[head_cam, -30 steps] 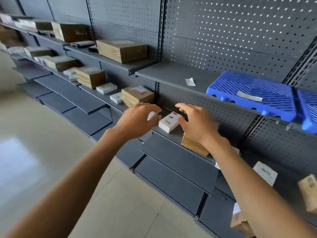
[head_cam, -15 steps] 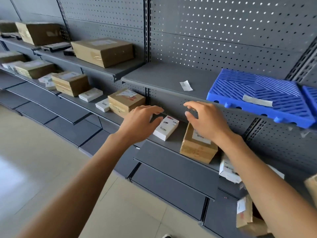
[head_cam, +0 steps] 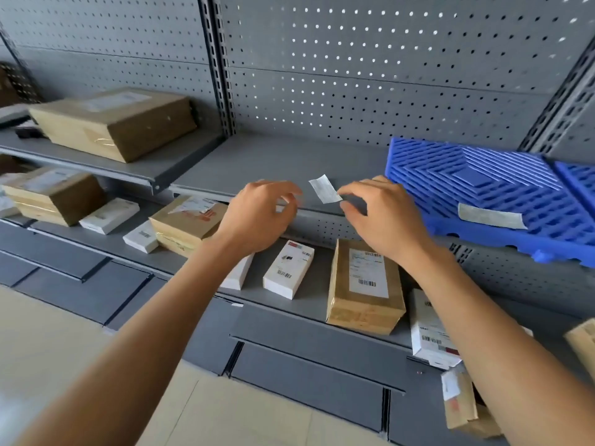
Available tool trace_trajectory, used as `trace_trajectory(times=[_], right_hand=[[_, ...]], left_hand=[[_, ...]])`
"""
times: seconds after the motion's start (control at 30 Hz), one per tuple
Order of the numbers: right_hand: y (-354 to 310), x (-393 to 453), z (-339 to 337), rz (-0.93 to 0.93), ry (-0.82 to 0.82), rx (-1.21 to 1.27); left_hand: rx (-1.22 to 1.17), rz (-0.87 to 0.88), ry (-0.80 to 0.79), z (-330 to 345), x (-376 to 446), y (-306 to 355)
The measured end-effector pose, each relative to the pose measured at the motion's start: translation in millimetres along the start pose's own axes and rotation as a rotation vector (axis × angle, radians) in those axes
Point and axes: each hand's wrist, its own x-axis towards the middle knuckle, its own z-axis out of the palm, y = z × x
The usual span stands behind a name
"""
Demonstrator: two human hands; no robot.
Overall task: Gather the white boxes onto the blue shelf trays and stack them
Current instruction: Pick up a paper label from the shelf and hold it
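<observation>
Reaching forward over the middle shelf, both hands hang empty. The left hand (head_cam: 257,217) at about 10 o'clock from the frame's centre has loosely curled fingers that hold nothing; the right hand (head_cam: 383,217) at about 2 o'clock is likewise relaxed, its fingertips close to a paper slip (head_cam: 325,189) lying on the upper shelf (head_cam: 273,162), though contact cannot be confirmed.

Nearest, at 5 o'clock, a white box (head_cam: 429,329) sits partly hidden under the right forearm. Just below the hands a white box with a barcode (head_cam: 288,268) lies flat on the middle shelf, beside a brown parcel (head_cam: 365,284) at its 3 o'clock, and another white box (head_cam: 236,273) peeks out from under the left wrist. Farther off at 9 o'clock lie two more white boxes (head_cam: 141,236) (head_cam: 109,215) among brown parcels.

Farthest, at 2 o'clock, the blue tray (head_cam: 483,194) rests on the upper shelf, its front edge overhanging and no boxes on it yet.

The risk, as I judge it: a box set near that overhanging edge could tip the tray, and lifting a box up could catch the upper shelf's lip.
</observation>
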Motion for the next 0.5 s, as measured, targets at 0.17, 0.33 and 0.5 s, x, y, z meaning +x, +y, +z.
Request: trace_trajectory(times=[0.17, 0.33, 0.5], right_hand=[[10.5, 18.0, 14.4, 0.128, 0.024, -0.126], [4.5, 29.6, 27.9, 0.24, 0.039, -0.237], [-12.5, 40.5, 40.6, 0.362, -0.014, -0.389]], left_hand=[[-0.016, 0.08, -0.056, 17.5, 50.9, -16.9], [0.011, 0.173, -0.132, 34.2, 96.6, -34.8], [0.008, 0.286, -0.262, 43.4, 130.4, -37.4]])
